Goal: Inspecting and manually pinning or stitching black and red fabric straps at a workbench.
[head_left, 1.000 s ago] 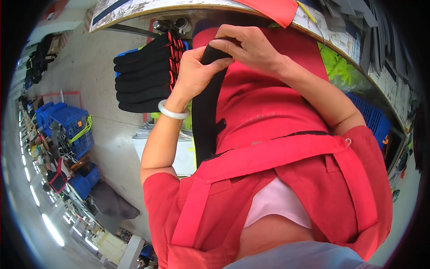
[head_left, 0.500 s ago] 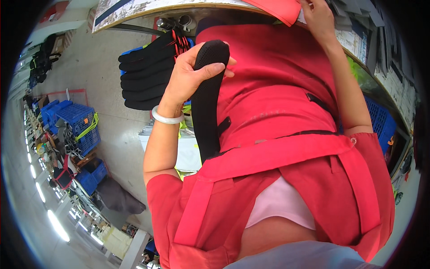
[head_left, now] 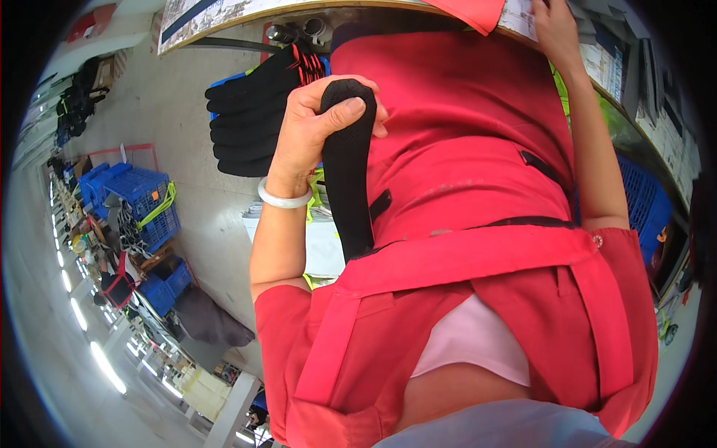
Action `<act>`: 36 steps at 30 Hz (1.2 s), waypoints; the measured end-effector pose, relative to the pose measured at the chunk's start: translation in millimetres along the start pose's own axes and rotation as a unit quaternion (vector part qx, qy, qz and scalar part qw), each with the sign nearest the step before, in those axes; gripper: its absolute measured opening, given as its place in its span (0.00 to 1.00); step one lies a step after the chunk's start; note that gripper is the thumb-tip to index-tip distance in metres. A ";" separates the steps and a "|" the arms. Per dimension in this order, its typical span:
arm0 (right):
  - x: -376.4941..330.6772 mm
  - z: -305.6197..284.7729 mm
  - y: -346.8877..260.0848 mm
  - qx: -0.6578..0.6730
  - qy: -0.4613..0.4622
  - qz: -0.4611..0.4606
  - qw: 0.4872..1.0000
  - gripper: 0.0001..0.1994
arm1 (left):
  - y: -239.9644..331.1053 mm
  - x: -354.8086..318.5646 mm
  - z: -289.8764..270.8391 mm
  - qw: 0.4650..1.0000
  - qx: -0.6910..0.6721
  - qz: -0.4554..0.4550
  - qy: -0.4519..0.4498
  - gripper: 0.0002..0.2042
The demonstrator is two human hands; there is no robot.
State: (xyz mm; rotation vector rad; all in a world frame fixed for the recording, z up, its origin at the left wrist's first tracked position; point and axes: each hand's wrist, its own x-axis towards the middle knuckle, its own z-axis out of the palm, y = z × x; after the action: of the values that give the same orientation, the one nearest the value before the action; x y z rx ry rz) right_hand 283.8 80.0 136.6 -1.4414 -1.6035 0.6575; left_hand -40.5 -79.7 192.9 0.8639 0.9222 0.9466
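Observation:
My left hand is closed around the upper end of a long black mesh fabric strip, with the thumb pressed on its front. The strip hangs down along my red apron, and its lower end reaches the apron's waist fold. At the table edge, my right hand is beside a stack of grey flat pieces. Its fingertips run off the top of the picture, so what they touch is hidden. A coral-red flat piece lies on the table, left of that hand.
Several black padded strips with red edging lie over a blue crate left of me. Metal cups stand under the table. Blue crates are stacked farther left, and another blue crate stands at right below the table.
My right hand has moved right, away from the coral-red piece. My left hand keeps hold of the black strip, whose top has lowered slightly. The whole view has shifted a little.

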 end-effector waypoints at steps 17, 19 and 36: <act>-99.3 26.0 -133.7 0.167 -0.358 -0.101 0.913 0.06 | 2.1 -12.1 9.1 0.999 0.031 0.019 0.013 0.10; -101.8 26.1 -132.8 0.161 -0.364 -0.113 0.910 0.06 | 0.3 -13.4 9.9 0.999 0.030 0.021 0.014 0.10; -117.6 31.3 -144.1 0.445 -0.414 0.155 0.779 0.10 | 2.7 -10.5 20.8 0.986 0.085 0.129 0.061 0.09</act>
State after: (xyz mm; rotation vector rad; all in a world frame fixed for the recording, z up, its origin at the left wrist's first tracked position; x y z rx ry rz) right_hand 178.5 -56.9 212.4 -0.6654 -1.2605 2.1311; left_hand -25.3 -92.6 205.3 1.0983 1.0228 1.1666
